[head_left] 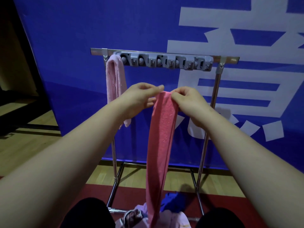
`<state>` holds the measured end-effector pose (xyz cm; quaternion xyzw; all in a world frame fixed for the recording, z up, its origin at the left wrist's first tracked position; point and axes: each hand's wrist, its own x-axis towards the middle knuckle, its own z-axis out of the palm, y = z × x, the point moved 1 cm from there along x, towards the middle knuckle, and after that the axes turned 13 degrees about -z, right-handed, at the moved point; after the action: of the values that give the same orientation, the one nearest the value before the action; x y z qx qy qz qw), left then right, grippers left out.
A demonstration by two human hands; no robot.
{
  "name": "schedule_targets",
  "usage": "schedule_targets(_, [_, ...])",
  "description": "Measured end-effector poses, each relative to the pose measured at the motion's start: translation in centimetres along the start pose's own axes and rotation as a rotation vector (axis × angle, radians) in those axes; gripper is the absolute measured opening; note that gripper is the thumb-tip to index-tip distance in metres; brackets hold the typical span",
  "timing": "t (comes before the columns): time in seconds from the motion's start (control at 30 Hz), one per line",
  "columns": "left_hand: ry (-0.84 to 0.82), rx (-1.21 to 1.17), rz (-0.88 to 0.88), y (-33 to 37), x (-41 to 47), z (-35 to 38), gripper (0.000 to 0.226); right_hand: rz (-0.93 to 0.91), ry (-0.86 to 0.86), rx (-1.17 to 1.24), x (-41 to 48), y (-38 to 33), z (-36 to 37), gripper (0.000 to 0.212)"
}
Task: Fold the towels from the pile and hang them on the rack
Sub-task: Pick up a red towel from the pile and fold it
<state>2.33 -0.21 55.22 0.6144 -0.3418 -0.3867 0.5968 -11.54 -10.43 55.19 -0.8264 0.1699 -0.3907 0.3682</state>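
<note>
- Coral-pink terry towel (pixel 162 137), folded into a long narrow strip, hangs straight down in front of the person, between the two forearms and in front of the rack.
- Its top edge is held up at about the middle height of the rack; its lower end reaches down into the pile on the floor.
- Left hand (pixel 139 97) pinches the top edge from the left, thumb and forefinger closed on the cloth.
- Right hand (pixel 189 102) pinches the same edge from the right, fingers curled over the fold; the two hands are just beside each other.
- Free-standing metal rack (pixel 215 89) of chrome tubes stands behind the towel, with a horizontal top bar and a tubular base frame on the floor.
- Grey plastic holder strip (pixel 164 62) with a row of roller slots is fixed along the top bar.
- Pale pink towel (pixel 115 79), folded narrow, hangs from the left end of that strip; whether it sits in the slot or over the bar cannot be told. Its lower end is partly hidden behind the left forearm.
- Pile (pixel 172 216) of loose cloths lies on the floor at the foot of the rack, between the person's black-clad knees (pixel 88 213); it holds pale lilac-pink fabric and a crumpled blue cloth (pixel 171 201).
- Blue banner (pixel 82 38) with large white characters stands just behind the rack.
- Wooden floor (pixel 24 145) runs to the left, with a red floor band (pixel 181 193) under the base of the rack.
</note>
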Motion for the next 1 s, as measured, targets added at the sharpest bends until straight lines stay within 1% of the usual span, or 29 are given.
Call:
schedule_targets(0.07, [0.06,0.168,0.0,-1.9,-0.3,0.0,0.049,0.008,0.032,0.03,0.1,0.0,0.0,0.018])
schedule_targets(0.13, [0.077,0.237,-0.033,-4.6,-0.5,0.1,0.054,0.019,0.05,0.059,0.3,0.0,0.1,0.019])
schedule_targets(0.27, [-0.046,0.244,-0.141,-10.2,-0.7,0.2,0.049,0.038,0.095,0.11,0.8,-0.5,0.1,0.021])
schedule_targets(0.43, [-0.118,0.18,-0.252,-16.4,-1.2,0.7,0.037,-0.014,0.139,0.154,1.2,-1.6,-0.4,0.017])
schedule_targets(0.53, [-0.158,0.158,-0.329,-19.9,-1.5,1.0,0.04,-0.037,0.177,0.134,1.6,-2.0,-0.9,0.015])
schedule_targets(0.6, [-0.159,0.155,-0.346,-21.3,-1.5,1.0,0.038,-0.044,0.208,0.096,1.7,-1.6,-1.4,0.016])
schedule_targets(0.7, [-0.129,0.176,-0.327,-20.9,-1.1,0.5,0.028,-0.021,0.261,0.022,1.8,-0.2,-2.0,0.018])
schedule_targets(0.77, [-0.112,0.227,-0.283,-19.4,-0.7,0.1,0.02,0.035,0.281,-0.038,1.5,1.2,-2.3,0.019])
schedule_targets(0.87, [-0.096,0.269,-0.206,-16.3,-0.4,-0.6,0.025,0.139,0.308,-0.11,0.7,4.2,-2.3,0.029])
schedule_targets(0.9, [-0.084,0.276,-0.185,-15.4,-0.2,-0.8,0.027,0.176,0.314,-0.125,0.3,5.3,-2.1,0.03])
schedule_targets(1.0, [-0.041,0.335,-0.143,-13.1,0.3,-1.6,0.03,0.293,0.264,-0.139,-1.1,8.4,-1.4,0.017])
